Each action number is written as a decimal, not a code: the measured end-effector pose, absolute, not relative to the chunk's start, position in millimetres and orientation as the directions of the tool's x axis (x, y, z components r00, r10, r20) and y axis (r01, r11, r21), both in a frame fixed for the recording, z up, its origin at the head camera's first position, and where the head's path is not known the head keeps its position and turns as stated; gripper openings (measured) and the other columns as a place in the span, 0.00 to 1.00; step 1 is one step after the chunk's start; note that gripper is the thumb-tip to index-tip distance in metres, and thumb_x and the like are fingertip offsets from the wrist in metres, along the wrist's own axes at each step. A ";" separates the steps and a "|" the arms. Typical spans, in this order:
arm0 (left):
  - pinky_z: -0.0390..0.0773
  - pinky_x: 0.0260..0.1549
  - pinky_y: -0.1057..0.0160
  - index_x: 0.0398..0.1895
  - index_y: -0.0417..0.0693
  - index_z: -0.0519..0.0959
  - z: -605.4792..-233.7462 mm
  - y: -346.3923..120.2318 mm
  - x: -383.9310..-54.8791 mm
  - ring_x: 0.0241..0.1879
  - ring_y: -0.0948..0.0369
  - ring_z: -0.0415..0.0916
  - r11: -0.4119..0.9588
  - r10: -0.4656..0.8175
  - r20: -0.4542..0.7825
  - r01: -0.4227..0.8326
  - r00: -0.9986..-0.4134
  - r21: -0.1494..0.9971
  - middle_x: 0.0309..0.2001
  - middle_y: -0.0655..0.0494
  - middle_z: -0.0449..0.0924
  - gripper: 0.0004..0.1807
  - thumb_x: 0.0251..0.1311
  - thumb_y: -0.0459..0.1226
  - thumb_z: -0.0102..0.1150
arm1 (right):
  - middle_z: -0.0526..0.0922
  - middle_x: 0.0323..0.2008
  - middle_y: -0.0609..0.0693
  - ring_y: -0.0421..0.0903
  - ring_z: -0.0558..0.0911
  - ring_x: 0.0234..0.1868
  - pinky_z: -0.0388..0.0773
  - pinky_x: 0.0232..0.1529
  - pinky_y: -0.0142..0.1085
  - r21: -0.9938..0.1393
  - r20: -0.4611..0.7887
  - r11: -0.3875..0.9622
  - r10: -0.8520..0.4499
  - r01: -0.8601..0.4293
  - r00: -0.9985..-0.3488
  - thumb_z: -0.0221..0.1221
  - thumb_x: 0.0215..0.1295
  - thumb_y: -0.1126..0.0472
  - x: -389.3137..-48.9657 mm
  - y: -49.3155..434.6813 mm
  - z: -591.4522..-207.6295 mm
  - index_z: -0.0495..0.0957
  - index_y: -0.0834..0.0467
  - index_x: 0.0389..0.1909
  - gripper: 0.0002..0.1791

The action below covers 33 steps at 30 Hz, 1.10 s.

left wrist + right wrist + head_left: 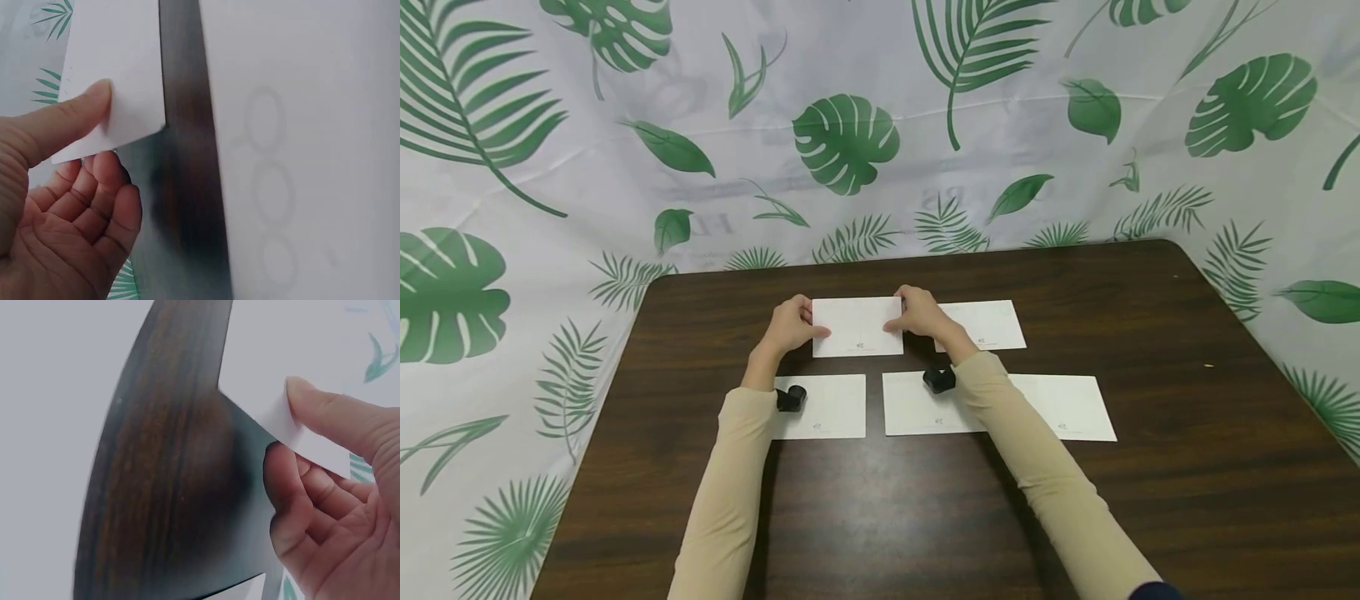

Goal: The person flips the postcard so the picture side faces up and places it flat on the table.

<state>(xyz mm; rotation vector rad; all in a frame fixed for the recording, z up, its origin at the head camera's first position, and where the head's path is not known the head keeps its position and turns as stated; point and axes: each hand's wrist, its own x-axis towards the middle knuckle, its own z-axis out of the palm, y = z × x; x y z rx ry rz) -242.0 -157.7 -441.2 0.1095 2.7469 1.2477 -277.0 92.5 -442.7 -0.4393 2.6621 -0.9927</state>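
The white card [857, 327] is near the middle of the frame. The left hand [790, 323] pinches its left end and the right hand [925, 313] pinches its right end, thumbs on top and fingers underneath. The wrist views show a gap between the card and the surface [880, 517], so it looks lifted.

The card looks thin. If the hands push toward each other, it could bend up in the middle. If one hand lets go first, that end could flop down and the card could land crooked.

The right wrist is over a corner of the upper right card [992, 321]; I can't tell if they touch. A little bump could slide that card away. The sleeves and the black wrist cameras [792, 398] hang over the lower left card [831, 408] and the lower right paper [1067, 407]. Dropping an arm could drag those out of line.
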 end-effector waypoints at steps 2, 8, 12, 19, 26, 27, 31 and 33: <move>0.68 0.32 0.63 0.35 0.35 0.69 -441.1 -160.9 -240.5 0.30 0.56 0.67 0.638 0.124 -0.062 0.032 -0.990 0.770 0.30 0.48 0.72 0.17 0.48 0.30 0.69 | 0.70 0.24 0.51 0.44 0.67 0.23 0.65 0.28 0.33 -0.723 -0.129 0.667 -0.388 -0.180 -0.913 0.68 0.52 0.63 -275.5 95.1 -442.0 0.71 0.69 0.46 0.24; 0.71 0.32 0.65 0.35 0.32 0.72 -439.8 -168.7 -236.9 0.29 0.58 0.70 0.562 0.140 -0.025 0.059 -0.990 0.825 0.31 0.47 0.74 0.10 0.52 0.26 0.62 | 0.68 0.21 0.48 0.42 0.66 0.22 0.64 0.24 0.31 -0.840 -0.114 0.529 -0.385 -0.118 -0.916 0.65 0.52 0.71 -270.2 101.1 -439.8 0.67 0.62 0.24 0.14; 0.74 0.33 0.66 0.35 0.29 0.75 -439.5 -171.4 -235.4 0.30 0.59 0.72 0.521 0.130 -0.035 0.038 -0.991 0.853 0.32 0.45 0.76 0.08 0.53 0.25 0.60 | 0.70 0.23 0.48 0.41 0.70 0.24 0.70 0.27 0.30 -0.887 -0.109 0.454 -0.379 -0.081 -0.919 0.62 0.54 0.72 -268.1 103.8 -441.3 0.69 0.63 0.25 0.10; 0.71 0.30 0.72 0.34 0.27 0.75 -428.2 -172.6 -229.9 0.30 0.61 0.70 0.435 0.130 -0.015 0.043 -0.991 0.900 0.31 0.44 0.76 0.06 0.54 0.23 0.60 | 0.79 0.26 0.51 0.42 0.76 0.28 0.76 0.33 0.32 -0.931 -0.059 0.358 -0.343 -0.072 -0.938 0.62 0.56 0.71 -268.5 108.3 -442.3 0.77 0.71 0.35 0.08; 0.73 0.31 0.69 0.29 0.30 0.77 -436.1 -178.3 -234.8 0.28 0.64 0.73 0.345 0.100 0.031 0.063 -0.995 0.937 0.30 0.46 0.79 0.03 0.53 0.24 0.62 | 0.82 0.30 0.52 0.43 0.79 0.31 0.77 0.37 0.33 -0.940 -0.019 0.328 -0.318 -0.092 -0.948 0.63 0.55 0.70 -268.8 110.5 -437.0 0.82 0.64 0.28 0.00; 0.74 0.31 0.69 0.30 0.30 0.78 -436.3 -178.8 -234.4 0.29 0.65 0.74 0.331 0.098 0.032 0.063 -0.995 0.941 0.31 0.44 0.80 0.03 0.53 0.24 0.62 | 0.82 0.31 0.53 0.43 0.79 0.32 0.77 0.38 0.34 -0.944 -0.017 0.316 -0.326 -0.092 -0.945 0.63 0.56 0.71 -268.5 110.8 -436.5 0.82 0.64 0.28 0.01; 0.78 0.36 0.67 0.32 0.27 0.80 -438.4 -180.0 -233.0 0.31 0.63 0.78 0.279 0.106 0.031 0.060 -0.994 0.959 0.36 0.40 0.81 0.04 0.54 0.22 0.60 | 0.83 0.32 0.54 0.45 0.81 0.34 0.78 0.40 0.35 -0.952 -0.006 0.287 -0.361 -0.105 -0.933 0.63 0.56 0.72 -266.8 112.4 -436.0 0.83 0.65 0.30 0.02; 0.79 0.37 0.66 0.31 0.27 0.80 -440.1 -180.0 -232.5 0.32 0.63 0.79 0.250 0.106 0.026 0.052 -0.994 0.967 0.35 0.43 0.81 0.03 0.53 0.21 0.60 | 0.82 0.33 0.54 0.44 0.82 0.33 0.79 0.40 0.35 -0.955 0.008 0.273 -0.373 -0.118 -0.928 0.63 0.55 0.72 -266.5 113.2 -437.3 0.83 0.65 0.29 0.02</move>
